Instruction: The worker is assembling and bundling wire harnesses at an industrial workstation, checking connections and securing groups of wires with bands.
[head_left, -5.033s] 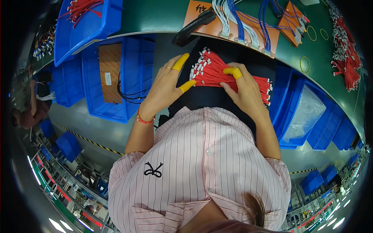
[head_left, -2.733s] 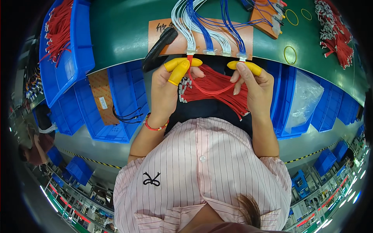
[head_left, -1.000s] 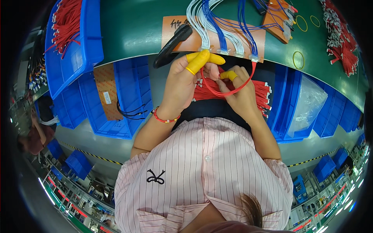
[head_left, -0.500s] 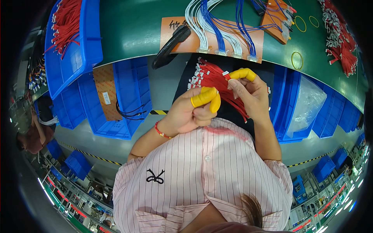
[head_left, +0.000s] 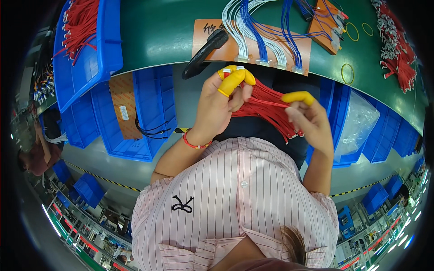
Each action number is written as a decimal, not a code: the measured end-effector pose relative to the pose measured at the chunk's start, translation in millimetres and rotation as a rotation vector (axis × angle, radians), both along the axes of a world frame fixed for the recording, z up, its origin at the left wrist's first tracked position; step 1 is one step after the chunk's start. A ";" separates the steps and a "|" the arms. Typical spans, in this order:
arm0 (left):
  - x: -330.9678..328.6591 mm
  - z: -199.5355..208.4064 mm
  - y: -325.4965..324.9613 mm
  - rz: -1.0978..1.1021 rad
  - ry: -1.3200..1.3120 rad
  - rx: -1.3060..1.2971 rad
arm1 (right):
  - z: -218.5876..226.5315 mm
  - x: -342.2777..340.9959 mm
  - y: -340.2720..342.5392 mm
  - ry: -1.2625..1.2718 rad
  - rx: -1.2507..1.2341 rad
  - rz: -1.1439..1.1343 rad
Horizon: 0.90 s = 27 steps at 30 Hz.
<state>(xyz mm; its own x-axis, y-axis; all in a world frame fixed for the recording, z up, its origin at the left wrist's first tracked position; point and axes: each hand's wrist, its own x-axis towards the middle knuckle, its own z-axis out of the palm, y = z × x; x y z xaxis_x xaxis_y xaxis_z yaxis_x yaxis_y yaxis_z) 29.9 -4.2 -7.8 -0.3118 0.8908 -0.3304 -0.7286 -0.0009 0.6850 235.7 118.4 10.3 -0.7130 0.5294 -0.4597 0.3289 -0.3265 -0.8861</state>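
A bundle of red wires (head_left: 266, 108) with small white connectors lies across my dark-trousered lap, under the bench edge. My left hand (head_left: 219, 99), in yellow finger cots, pinches a red wire near its white connector (head_left: 240, 67) above the left end of the bundle. To the right, my right hand (head_left: 312, 122) has a yellow cot on its index finger. Its thumb and index finger close around a red wire stretched over the bundle between both hands. My left fingers hide part of the connector ends.
On the green bench (head_left: 153, 36) an orange board (head_left: 208, 49) carries white and blue wires, beside a black handle-like object (head_left: 205, 53). A blue bin (head_left: 106, 49) of red wires stands left; more red wires (head_left: 398, 49) lie right, near yellow rubber bands (head_left: 347, 73). Blue bins (head_left: 156, 108) sit below.
My left hand has moved up and away to the connector ends of the bundle. My right hand has shifted right and slightly nearer, leaving the white connector it was pinching.
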 end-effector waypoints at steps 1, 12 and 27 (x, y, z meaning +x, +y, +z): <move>-1.4 -2.0 0.6 0.020 0.027 -0.011 | -3.9 10.1 6.5 -0.026 -0.061 -0.039; -2.2 -2.9 6.6 0.106 0.276 -0.113 | -19.8 -24.9 -10.5 0.371 -0.203 -0.367; -0.3 -5.9 7.4 0.145 -0.011 0.022 | -9.5 -35.8 -0.8 0.217 0.066 -0.396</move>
